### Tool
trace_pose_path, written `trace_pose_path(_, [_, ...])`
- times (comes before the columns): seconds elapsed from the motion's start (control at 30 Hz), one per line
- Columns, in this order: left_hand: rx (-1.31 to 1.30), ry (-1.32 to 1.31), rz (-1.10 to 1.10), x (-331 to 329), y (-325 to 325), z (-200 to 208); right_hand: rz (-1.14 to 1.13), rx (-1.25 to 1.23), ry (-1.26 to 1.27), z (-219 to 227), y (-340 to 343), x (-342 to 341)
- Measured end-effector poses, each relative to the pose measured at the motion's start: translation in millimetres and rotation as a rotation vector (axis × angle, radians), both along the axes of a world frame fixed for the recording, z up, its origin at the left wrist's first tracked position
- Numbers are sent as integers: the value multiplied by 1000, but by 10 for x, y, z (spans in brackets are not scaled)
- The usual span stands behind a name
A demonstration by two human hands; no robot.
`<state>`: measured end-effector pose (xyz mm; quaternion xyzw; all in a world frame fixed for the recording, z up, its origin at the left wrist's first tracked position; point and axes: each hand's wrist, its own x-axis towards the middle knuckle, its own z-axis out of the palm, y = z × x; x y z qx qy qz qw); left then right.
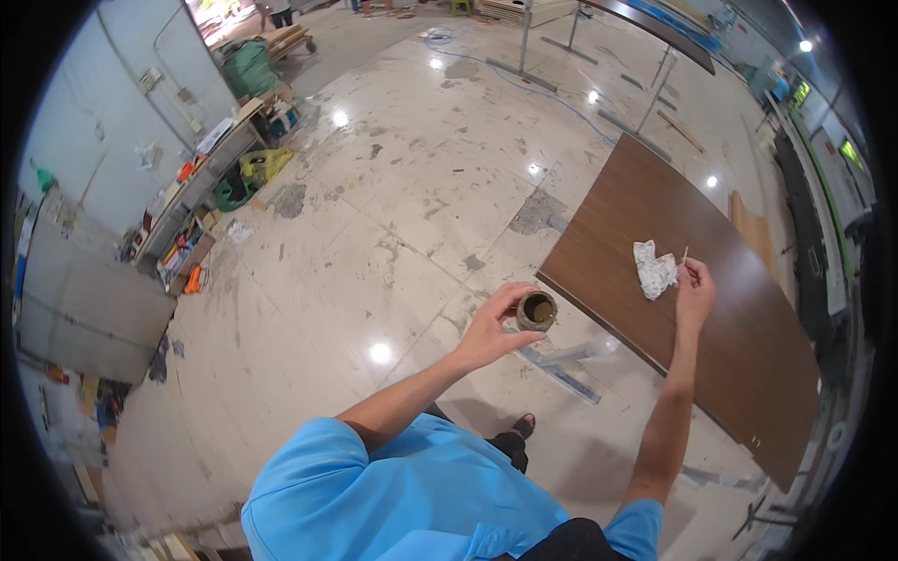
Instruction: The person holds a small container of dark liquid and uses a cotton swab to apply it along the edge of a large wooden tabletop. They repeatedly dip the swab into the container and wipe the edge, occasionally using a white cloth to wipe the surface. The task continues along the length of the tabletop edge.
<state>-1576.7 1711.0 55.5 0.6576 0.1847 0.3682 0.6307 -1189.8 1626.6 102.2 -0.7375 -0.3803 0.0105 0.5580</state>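
Observation:
In my left hand [496, 324] is a small round open-topped jar [537, 310], with some dark contents inside. The fingers wrap round its side, just off the edge of a brown wood-grain panel [645, 201]. My right hand [695, 287] is above the panel, its fingers pinched on a thin light stick [686, 252] whose tip points up and away from me. Next to that hand lies a crumpled white rag [655, 270] with dark specks. I cannot tell whether the fingers touch the rag.
The panel rests on a metal stand [561, 369] at my right. Another dark panel [655, 28] on metal legs stands at the far right. A blue hose [524, 84] crosses the stained floor. On the left, a cluttered shelf [201, 159] lines the wall, near a green sack [248, 67].

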Motion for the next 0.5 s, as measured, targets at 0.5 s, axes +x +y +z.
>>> trace_pose_path(0.5, [127, -8, 7, -900, 957, 67, 324, -379, -741, 1150, 417, -3221])
